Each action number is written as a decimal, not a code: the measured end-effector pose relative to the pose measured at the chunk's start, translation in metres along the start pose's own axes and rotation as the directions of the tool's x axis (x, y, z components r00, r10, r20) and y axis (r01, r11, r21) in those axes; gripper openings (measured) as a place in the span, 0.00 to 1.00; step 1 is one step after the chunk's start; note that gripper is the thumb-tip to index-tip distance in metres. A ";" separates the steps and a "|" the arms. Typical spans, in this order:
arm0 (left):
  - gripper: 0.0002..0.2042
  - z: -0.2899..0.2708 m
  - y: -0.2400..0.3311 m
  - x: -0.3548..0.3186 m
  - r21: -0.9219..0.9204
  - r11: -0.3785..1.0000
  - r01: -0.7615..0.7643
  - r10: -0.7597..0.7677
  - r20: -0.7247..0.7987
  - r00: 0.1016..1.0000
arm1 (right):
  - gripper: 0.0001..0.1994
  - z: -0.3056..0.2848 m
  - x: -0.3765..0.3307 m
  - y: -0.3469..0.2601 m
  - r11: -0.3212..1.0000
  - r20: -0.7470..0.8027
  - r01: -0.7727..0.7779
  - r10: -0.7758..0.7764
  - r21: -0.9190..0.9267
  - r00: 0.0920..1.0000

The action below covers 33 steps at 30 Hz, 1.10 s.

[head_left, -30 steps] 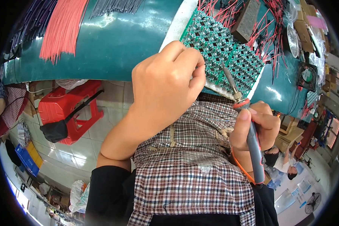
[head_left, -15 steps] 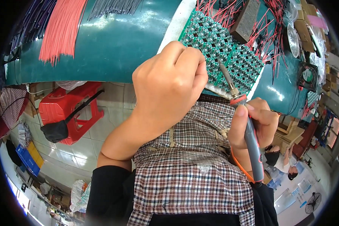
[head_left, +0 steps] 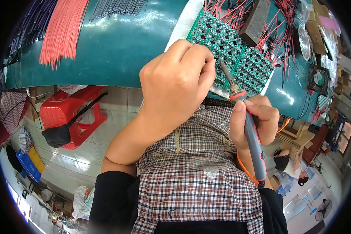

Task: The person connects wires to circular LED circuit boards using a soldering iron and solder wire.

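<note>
My right hand (head_left: 263,119) grips a grey and red soldering iron (head_left: 254,144) like a pen. The iron's metal tip points up and left over a panel of green circuit boards (head_left: 251,66) set with rows of clear and dark components. Over the panel's left part, my left hand (head_left: 175,76) is closed in a pinch close to the iron's tip. Whatever its fingertips hold is too small or hidden to make out. A dark rectangular block (head_left: 255,23) rests across the panel's far edge, among red and black wires (head_left: 275,33).
Bundles of red wires (head_left: 64,33), grey wires (head_left: 117,8) and dark wires (head_left: 29,25) lie at the green table's (head_left: 117,50) far left. A small fan (head_left: 319,80) stands at right. Below the table's left side is a red stool (head_left: 72,115). A person (head_left: 290,167) is in the right background.
My right hand has moved left and slightly up with the soldering iron, bringing its tip nearer my left fingertips. My left hand has barely shifted.
</note>
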State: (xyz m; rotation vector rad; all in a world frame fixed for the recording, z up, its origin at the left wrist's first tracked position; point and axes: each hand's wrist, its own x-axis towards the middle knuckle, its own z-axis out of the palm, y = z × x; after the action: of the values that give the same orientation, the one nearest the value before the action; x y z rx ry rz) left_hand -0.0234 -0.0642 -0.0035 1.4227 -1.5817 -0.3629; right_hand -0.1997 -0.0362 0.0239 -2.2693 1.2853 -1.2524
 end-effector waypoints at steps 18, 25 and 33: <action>0.05 0.004 0.002 -0.001 -0.020 1.000 0.022 -0.021 0.029 0.999 | 0.18 0.001 -0.012 0.001 0.988 0.050 0.103 -0.098 -0.117 0.994; 0.05 0.001 0.002 0.000 -0.052 0.998 0.019 -0.018 0.011 1.000 | 0.18 0.002 -0.012 0.000 0.987 0.063 0.108 -0.101 -0.118 0.993; 0.05 0.003 -0.002 -0.002 0.003 1.000 -0.007 0.006 0.055 0.998 | 0.18 0.003 -0.009 -0.004 0.986 0.065 0.094 -0.085 -0.136 0.994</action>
State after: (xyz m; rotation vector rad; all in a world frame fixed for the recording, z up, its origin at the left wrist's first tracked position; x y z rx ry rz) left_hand -0.0248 -0.0642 -0.0072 1.4208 -1.6319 -0.3990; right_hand -0.1967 -0.0276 0.0194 -2.4669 1.3005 -1.1471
